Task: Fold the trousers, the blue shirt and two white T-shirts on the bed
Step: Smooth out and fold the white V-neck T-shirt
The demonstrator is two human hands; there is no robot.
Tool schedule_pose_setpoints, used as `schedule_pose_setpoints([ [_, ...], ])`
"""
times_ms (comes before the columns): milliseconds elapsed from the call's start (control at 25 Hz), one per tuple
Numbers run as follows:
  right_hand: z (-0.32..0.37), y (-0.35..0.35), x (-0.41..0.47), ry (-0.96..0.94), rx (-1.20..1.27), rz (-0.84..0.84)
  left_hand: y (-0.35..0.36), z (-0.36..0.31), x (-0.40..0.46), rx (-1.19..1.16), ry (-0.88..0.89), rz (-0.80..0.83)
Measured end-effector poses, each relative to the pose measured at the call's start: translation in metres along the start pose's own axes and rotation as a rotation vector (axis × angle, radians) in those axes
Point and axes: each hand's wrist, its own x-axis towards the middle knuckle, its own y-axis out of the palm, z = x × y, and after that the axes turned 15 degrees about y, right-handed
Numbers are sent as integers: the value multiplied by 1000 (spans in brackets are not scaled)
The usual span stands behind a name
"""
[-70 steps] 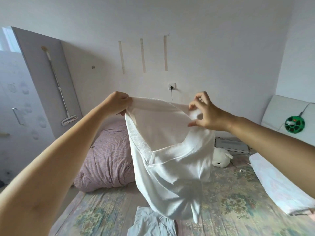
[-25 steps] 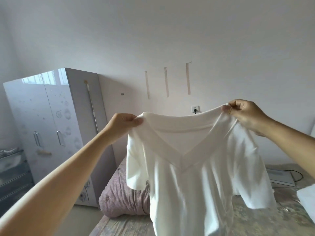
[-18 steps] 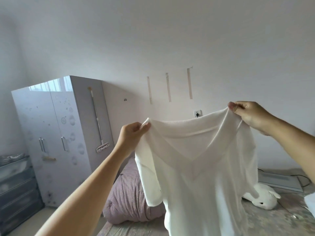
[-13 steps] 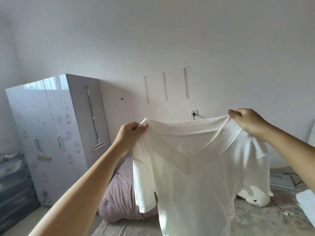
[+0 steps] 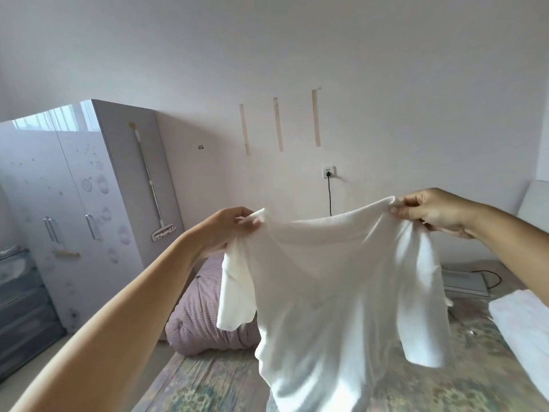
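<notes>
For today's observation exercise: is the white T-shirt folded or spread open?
Spread open. The left hand and right hand pinch the shoulders of the white T-shirt, which hangs full length above the bed, both sleeves dangling.

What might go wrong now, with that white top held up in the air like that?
Both hands, left hand and right hand, pinch only the shoulders of the white T-shirt, so a corner might slip free. Its sleeves hang loose and may crease under when laid on the bed.
</notes>
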Motion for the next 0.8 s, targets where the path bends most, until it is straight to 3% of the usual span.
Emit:
schedule_pose_setpoints([
  [120,-4,2,-4,-47,122,17,-5,0,-5,54,-3,53],
  [240,-7,1,0,-104,286,60,-8,-1,-5,49,61,-50],
  [320,-10,0,7,-130,308,62,-8,-1,-4,177,97,-28],
  [560,-1,13,9,-303,-161,-185,0,0,4,394,91,95],
  [680,-5,15,12,-295,-163,-162,-2,2,7,493,34,167],
  [800,-8,13,10,-140,-89,-9,0,1,5,481,-1,155],
])
